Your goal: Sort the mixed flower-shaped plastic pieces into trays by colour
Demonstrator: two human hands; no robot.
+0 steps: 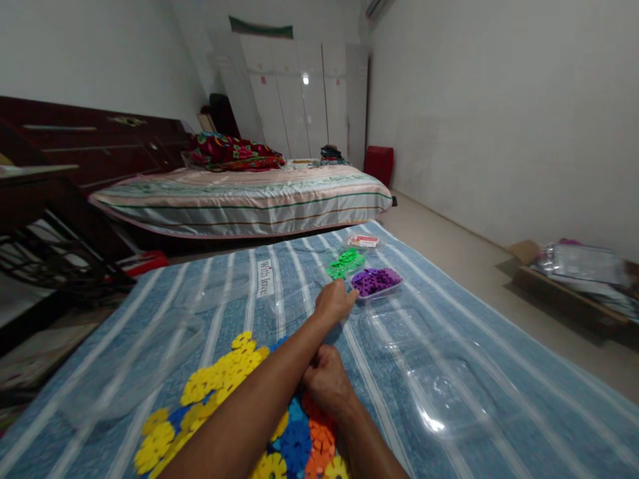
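I sit on a blue striped mattress (499, 372). My left hand (334, 303) reaches forward with its fingers drawn together, right at the near edge of a clear tray of purple flower-shaped pieces (375, 281). Whether it holds a piece is hidden. A heap of green pieces (346, 263) lies just beyond. My right hand (324, 382) rests knuckles-up on a close pile of yellow pieces (219, 386), blue pieces (294, 442) and orange pieces (319, 436); its fingers are hidden under my left forearm.
Empty clear plastic trays (439, 392) lie to the right of my arms, and a clear bag (150, 346) to the left. A small red-labelled packet (363, 240) sits past the green heap. Beyond are a striped bed (239, 199), a red bin (378, 164) and a cardboard box (569, 283).
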